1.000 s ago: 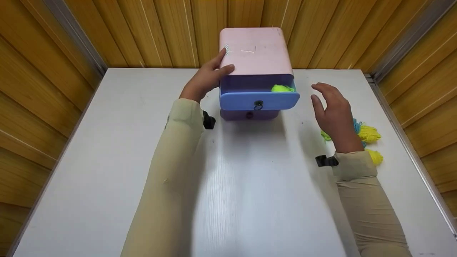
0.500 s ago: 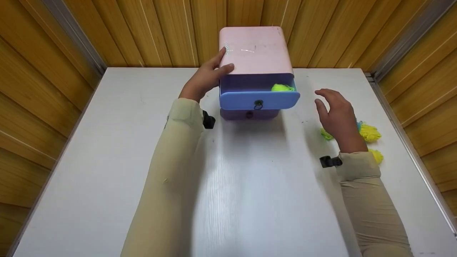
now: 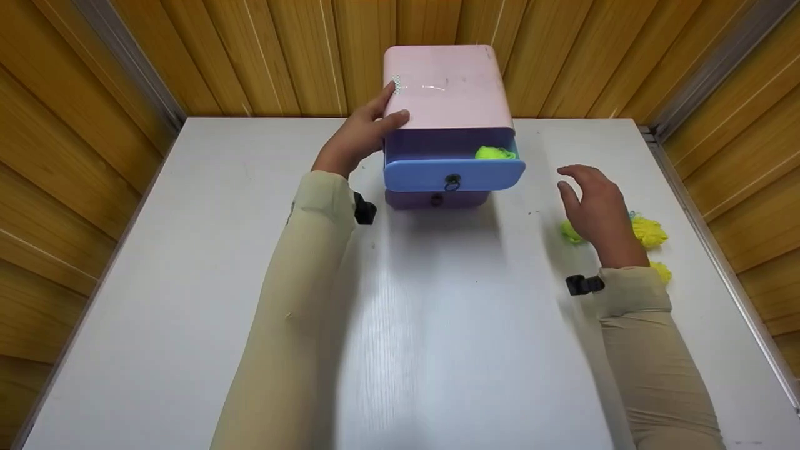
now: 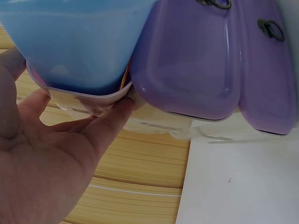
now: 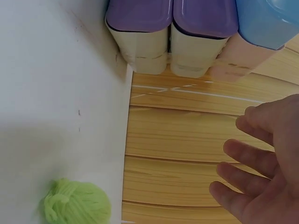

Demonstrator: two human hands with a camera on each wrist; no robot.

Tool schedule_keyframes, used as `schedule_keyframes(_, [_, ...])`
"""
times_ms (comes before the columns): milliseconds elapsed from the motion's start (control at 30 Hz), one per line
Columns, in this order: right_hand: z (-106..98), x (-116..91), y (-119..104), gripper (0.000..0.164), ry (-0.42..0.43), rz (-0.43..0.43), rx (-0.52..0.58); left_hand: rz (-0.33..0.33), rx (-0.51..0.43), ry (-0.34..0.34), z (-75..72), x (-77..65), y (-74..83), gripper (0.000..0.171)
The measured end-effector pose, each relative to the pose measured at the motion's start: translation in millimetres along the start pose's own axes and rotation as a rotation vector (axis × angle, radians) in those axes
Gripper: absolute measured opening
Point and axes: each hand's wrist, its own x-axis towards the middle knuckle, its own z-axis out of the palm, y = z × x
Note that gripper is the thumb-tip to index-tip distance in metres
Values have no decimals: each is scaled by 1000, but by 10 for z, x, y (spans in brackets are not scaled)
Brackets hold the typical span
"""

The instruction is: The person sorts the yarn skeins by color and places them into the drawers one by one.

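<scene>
My left hand [image 3: 359,134] rests against the left side of a small drawer box, its thumb and a fingertip on the pink top [image 3: 447,87]. In the left wrist view the fingers [image 4: 110,126] lie fairly straight along the box's side. The blue top drawer [image 3: 453,175] is pulled out, with a neon yellow-green yarn ball [image 3: 494,153] in its right corner. My right hand [image 3: 600,209] hovers to the right of the box, fingers loosely bent, holding nothing. Below it lie a green yarn ball [image 5: 79,203] and yellow yarn balls [image 3: 650,232], partly hidden by the hand and wrist.
Purple lower drawers [image 4: 187,60] with ring handles sit closed beneath the blue one. The box stands at the back of a white table [image 3: 412,350], near a wood-panelled wall [image 3: 300,56]. Panels also flank the table at both sides.
My right hand has drawn back from the box, toward the right and nearer to me, over the yarn balls. The left hand and the open drawer have stayed in place.
</scene>
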Motion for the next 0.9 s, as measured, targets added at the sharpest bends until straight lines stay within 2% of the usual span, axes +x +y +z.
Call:
schedule_keyframes(200, [14,-16,72,39,-36,0,-14,-16,4,10,-1,62,-46,76])
schedule_keyframes(500, [-3,-24,160,43,-162,64,-45,1,7,20,-26,238,-214,76])
schedule_keyframes(733, [20,-22,254,41,-228,73,-64,-3,8,15,-26,251,-218,76])
schedule_keyframes(900, [23,-17,299,44,-284,99,-71,0,18,8,-22,182,-142,76])
